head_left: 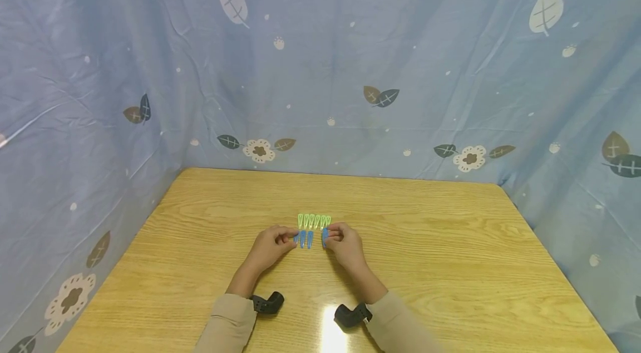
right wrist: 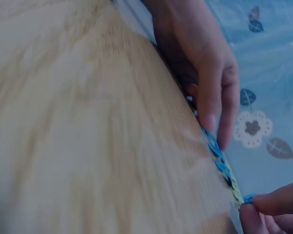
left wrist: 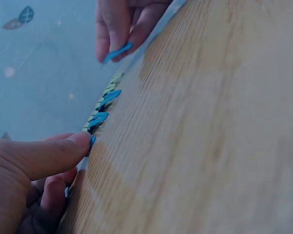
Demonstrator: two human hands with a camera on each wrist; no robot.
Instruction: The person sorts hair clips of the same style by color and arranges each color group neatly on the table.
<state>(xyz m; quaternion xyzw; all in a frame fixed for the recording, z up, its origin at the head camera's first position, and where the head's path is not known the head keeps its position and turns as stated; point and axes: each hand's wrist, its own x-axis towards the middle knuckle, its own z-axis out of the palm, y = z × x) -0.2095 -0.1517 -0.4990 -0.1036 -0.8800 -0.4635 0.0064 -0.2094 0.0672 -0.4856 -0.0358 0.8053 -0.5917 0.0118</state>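
Observation:
Several light-green snap hair clips (head_left: 312,221) lie side by side in a row on the wooden table. Just nearer than them, blue snap hair clips (head_left: 310,240) form a second row. At that row's left end my left hand (head_left: 270,247) pinches a blue hair clip (left wrist: 92,141) between thumb and fingers, partly hiding it. My right hand (head_left: 346,246) holds another blue hair clip (left wrist: 118,52) by thumb and fingertips, right of the blue row, with a gap between. In the left wrist view this clip looks raised off the table.
The wooden table (head_left: 425,241) extends to both sides of the clips. A blue curtain with leaves and flowers (head_left: 330,63) hangs behind and at both sides. Each wrist wears a black camera mount (head_left: 269,303).

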